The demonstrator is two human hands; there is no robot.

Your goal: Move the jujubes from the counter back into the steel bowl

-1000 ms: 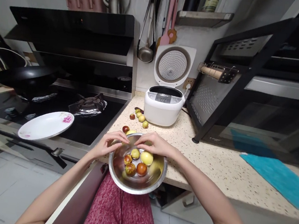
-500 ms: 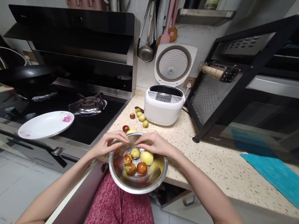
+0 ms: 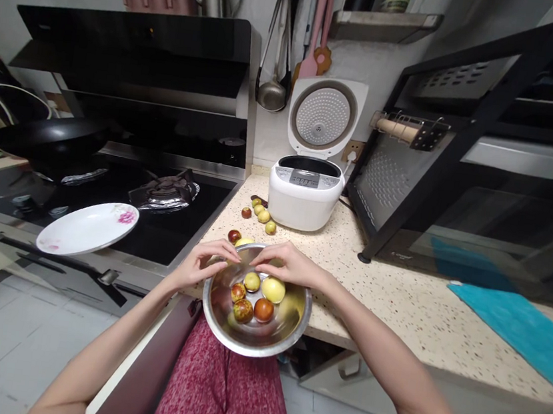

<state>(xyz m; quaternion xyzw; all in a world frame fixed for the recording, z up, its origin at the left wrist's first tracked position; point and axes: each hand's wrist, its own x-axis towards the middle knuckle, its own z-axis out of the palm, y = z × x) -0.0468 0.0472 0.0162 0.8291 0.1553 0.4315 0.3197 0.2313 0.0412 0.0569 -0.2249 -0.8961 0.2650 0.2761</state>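
A steel bowl (image 3: 252, 348) sits at the counter's front edge, jutting out over my lap. Inside lie several jujubes: a brown one (image 3: 264, 310), a pale yellow-green one (image 3: 273, 290), a smaller greenish one (image 3: 252, 281) and mottled ones (image 3: 243, 310). My left hand (image 3: 203, 264) rests over the bowl's left rim, thumb apart from the fingers, nothing visible between them. From the far right side, my right hand (image 3: 288, 263) reaches over the rim with loosely bent fingers, tips pointing toward the left hand. No held object shows in it; its palm is hidden.
More jujubes (image 3: 264, 216) lie on the counter before an open white rice cooker (image 3: 303, 200). Left, a white plate (image 3: 87, 229) overhangs the stove's front edge, near a black wok (image 3: 47, 138). Right stand a black rack (image 3: 403, 202) and a teal cloth (image 3: 518, 331).
The view has shifted very slightly. Both hands, the bowl and the jujubes keep the same places relative to each other.
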